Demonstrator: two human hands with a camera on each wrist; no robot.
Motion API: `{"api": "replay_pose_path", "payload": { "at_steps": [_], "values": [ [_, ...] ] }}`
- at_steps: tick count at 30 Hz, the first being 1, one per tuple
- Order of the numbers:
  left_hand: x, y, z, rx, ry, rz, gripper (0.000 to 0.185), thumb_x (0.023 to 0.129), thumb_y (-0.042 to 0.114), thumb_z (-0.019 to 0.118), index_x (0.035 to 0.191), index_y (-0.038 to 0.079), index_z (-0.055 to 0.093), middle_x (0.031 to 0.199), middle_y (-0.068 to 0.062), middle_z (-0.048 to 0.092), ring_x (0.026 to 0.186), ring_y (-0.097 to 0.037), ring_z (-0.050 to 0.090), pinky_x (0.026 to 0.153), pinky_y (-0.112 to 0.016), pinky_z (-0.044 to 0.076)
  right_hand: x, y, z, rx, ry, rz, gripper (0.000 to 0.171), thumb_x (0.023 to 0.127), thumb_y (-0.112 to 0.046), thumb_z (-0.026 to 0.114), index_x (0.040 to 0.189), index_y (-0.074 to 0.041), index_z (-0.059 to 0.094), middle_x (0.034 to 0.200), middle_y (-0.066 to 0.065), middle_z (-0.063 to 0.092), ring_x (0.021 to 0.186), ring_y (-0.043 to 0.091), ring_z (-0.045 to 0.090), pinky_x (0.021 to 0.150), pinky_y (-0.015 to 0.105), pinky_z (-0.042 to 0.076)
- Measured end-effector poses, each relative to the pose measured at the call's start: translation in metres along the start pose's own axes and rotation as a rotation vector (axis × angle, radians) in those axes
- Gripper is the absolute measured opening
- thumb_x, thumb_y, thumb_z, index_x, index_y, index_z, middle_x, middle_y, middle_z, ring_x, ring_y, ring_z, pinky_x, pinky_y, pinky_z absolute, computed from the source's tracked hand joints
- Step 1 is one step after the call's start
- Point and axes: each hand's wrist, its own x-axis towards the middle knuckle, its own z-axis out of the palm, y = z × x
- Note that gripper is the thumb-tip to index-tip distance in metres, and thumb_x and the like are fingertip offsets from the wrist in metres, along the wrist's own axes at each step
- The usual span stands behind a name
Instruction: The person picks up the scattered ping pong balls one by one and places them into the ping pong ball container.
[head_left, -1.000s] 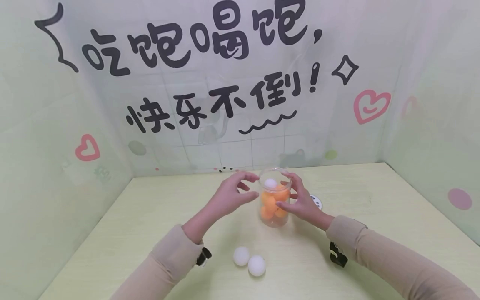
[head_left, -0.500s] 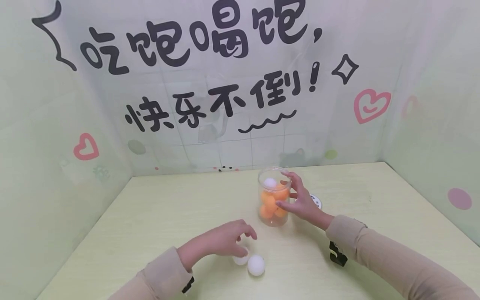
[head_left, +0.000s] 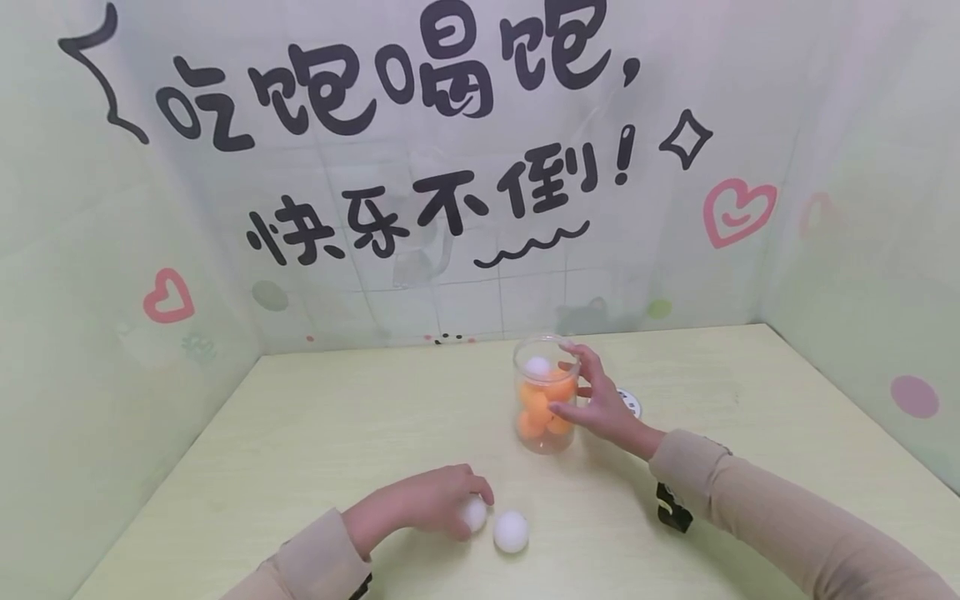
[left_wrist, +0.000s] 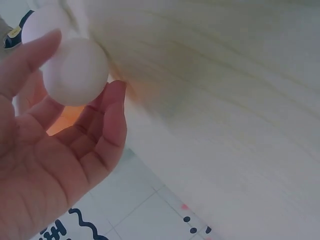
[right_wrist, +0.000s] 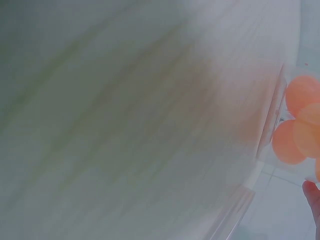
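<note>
A clear plastic jar (head_left: pixel 542 396) stands on the pale table (head_left: pixel 315 433), holding several orange balls (head_left: pixel 542 404) with a white ball (head_left: pixel 537 367) on top. My right hand (head_left: pixel 596 400) grips the jar's right side, fingers curled around its wall. Near the front, my left hand (head_left: pixel 431 504) curls its fingers over a white ball (head_left: pixel 474 512); the left wrist view shows that ball (left_wrist: pixel 75 70) held between thumb and fingertips. A second white ball (head_left: pixel 511 531) lies loose just to its right. The right wrist view catches the orange balls (right_wrist: pixel 300 125) through the jar wall.
A small white round lid (head_left: pixel 630 405) lies on the table behind my right hand. Green walls with printed lettering and hearts close in the table at the back and both sides.
My left hand dropped from beside the jar's rim down to the front of the table and closed its fingers on the left white ball. The right hand stayed on the jar.
</note>
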Motion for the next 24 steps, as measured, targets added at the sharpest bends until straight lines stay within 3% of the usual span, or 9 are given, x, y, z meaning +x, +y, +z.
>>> {"api": "replay_pose_path", "payload": {
  "at_steps": [15,24],
  "values": [
    [-0.005,-0.003,-0.004,-0.018,0.073,-0.004,0.04,0.067,0.003,0.072,0.105,0.01,0.062,0.094,-0.001,0.057,0.086,-0.016,0.052,0.077,-0.03,0.045,-0.001,0.001,0.002,0.0,0.0,-0.02,0.075,0.076,0.003,0.069,0.135,0.003,0.023,0.143,0.024,0.021,0.122,0.044,0.04,0.086,0.055,0.044],
    [-0.003,-0.003,-0.017,-0.161,0.16,-0.031,0.038,0.073,0.002,0.067,0.11,0.005,0.059,0.104,-0.007,0.058,0.086,-0.02,0.052,0.072,-0.035,0.045,-0.001,0.002,0.002,-0.021,-0.002,-0.027,0.074,0.076,0.003,0.069,0.135,0.003,0.025,0.144,0.023,0.019,0.122,0.045,0.04,0.086,0.057,0.043]
  ]
}}
